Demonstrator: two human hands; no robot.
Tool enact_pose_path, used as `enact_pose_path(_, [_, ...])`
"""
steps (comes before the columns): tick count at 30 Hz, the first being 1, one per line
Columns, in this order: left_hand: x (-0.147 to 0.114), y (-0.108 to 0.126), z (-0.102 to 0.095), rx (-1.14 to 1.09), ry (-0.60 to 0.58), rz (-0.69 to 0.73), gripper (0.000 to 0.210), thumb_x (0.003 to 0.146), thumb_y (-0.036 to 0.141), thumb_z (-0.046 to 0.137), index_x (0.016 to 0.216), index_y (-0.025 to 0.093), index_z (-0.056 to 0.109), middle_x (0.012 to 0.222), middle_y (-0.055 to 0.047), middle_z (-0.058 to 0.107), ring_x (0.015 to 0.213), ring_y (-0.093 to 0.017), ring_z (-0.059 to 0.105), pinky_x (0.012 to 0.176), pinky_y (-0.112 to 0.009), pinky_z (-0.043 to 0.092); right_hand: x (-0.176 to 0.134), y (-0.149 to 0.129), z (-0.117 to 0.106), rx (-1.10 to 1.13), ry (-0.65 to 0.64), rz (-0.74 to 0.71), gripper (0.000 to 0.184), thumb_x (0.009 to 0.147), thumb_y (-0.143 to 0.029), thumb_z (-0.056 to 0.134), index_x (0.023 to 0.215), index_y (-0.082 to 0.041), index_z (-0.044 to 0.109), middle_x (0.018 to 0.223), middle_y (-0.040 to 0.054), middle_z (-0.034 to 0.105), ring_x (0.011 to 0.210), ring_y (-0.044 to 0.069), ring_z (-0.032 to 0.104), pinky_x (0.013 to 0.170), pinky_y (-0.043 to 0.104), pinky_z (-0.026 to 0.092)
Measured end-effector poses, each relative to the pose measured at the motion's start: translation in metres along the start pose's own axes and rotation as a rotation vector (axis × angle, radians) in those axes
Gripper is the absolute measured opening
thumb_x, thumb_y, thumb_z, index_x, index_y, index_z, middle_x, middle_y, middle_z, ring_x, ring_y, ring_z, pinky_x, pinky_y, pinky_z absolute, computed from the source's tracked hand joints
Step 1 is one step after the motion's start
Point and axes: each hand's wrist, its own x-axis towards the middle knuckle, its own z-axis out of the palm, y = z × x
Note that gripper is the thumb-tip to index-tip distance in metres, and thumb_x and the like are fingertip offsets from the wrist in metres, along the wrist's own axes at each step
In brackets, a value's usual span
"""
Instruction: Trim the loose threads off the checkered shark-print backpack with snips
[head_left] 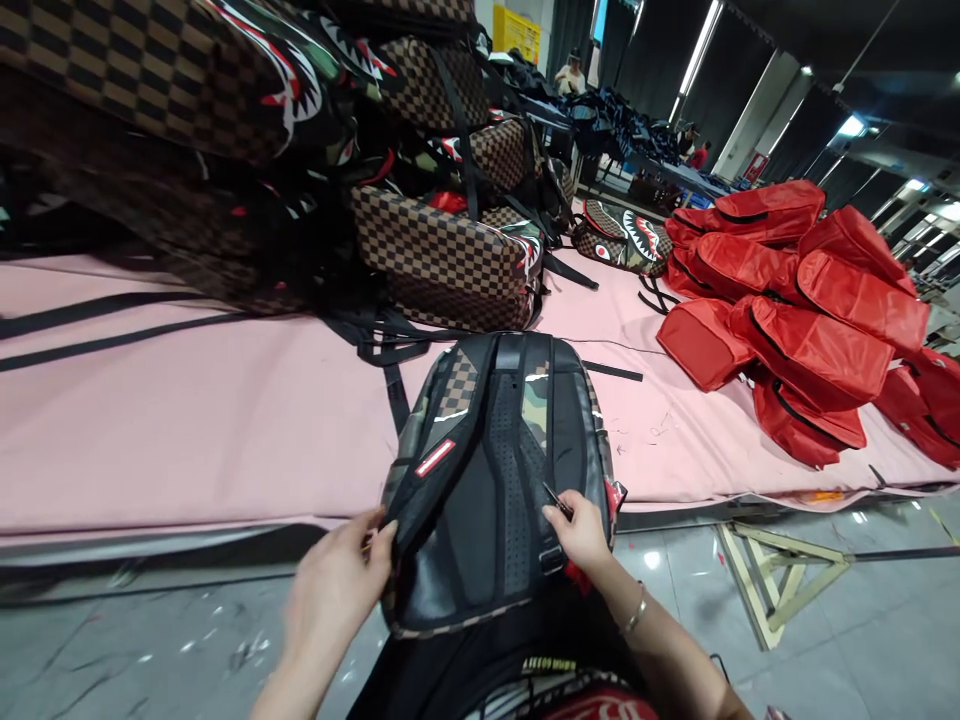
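A black backpack [465,520] with checkered and camouflage patches lies back panel up at the table's near edge, its bottom towards my body. A shoulder strap with a red-and-white label [435,458] runs down its left half. My left hand [341,575] is closed, thumb and fingers pinching the backpack's left side near the lower strap end; exactly what is pinched is partly hidden. My right hand [581,530] is closed around a small dark pointed tool [553,496], over the right shoulder strap just above its buckle [551,558]. The tool's kind is too small to tell.
Checkered shark-print backpacks [450,250] are heaped at the back left of the pink-covered table [300,420]. Red bags [810,330] are piled on the right. Loose black straps [112,325] trail across the cover. A wooden trestle leg [780,575] stands below right; people work farther back.
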Motion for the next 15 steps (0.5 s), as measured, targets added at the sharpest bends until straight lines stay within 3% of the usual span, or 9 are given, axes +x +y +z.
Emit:
enact_pose_path(2, [0.007,0.016,-0.008,0.053,-0.002,0.050,0.061,0.081,0.049,0.029,0.110,0.006,0.061,0.102,-0.020,0.064,0.095,-0.035,0.058,0.088,-0.048,0.046,0.000,0.002,0.001,-0.023,-0.002,0.002,0.021,0.079,-0.037,0.052,0.072,-0.018,0.056,0.065,-0.0017,0.053,0.064,0.014,0.050,0.060,0.024,0.033])
enact_pose_path(6, [0.029,0.044,-0.010,-0.014,-0.015,0.026,0.055,0.083,0.049,0.031,0.110,0.011,0.061,0.106,-0.017,0.063,0.101,-0.032,0.057,0.089,-0.046,0.046,-0.001,0.008,0.005,-0.020,-0.008,-0.001,0.021,0.081,-0.038,0.051,0.074,-0.019,0.055,0.067,-0.0014,0.054,0.067,0.014,0.052,0.063,0.024,0.033])
enact_pose_path(11, [0.059,0.069,0.007,-0.011,0.083,0.123,0.064,0.082,0.054,0.041,0.121,0.004,0.051,0.117,-0.021,0.056,0.111,-0.034,0.050,0.097,-0.045,0.040,-0.001,0.011,0.008,-0.044,-0.025,0.022,0.021,0.082,-0.039,0.050,0.078,-0.019,0.056,0.073,0.0003,0.058,0.072,0.016,0.055,0.066,0.025,0.034])
enact_pose_path(15, [0.071,0.080,0.023,0.079,0.012,0.095,0.085,0.073,0.054,0.060,0.136,0.003,0.033,0.126,-0.026,0.046,0.115,-0.038,0.047,0.093,-0.046,0.044,-0.001,0.012,0.008,-0.085,-0.031,0.026,0.022,0.082,-0.040,0.049,0.077,-0.020,0.055,0.073,0.0007,0.058,0.072,0.017,0.055,0.066,0.026,0.034])
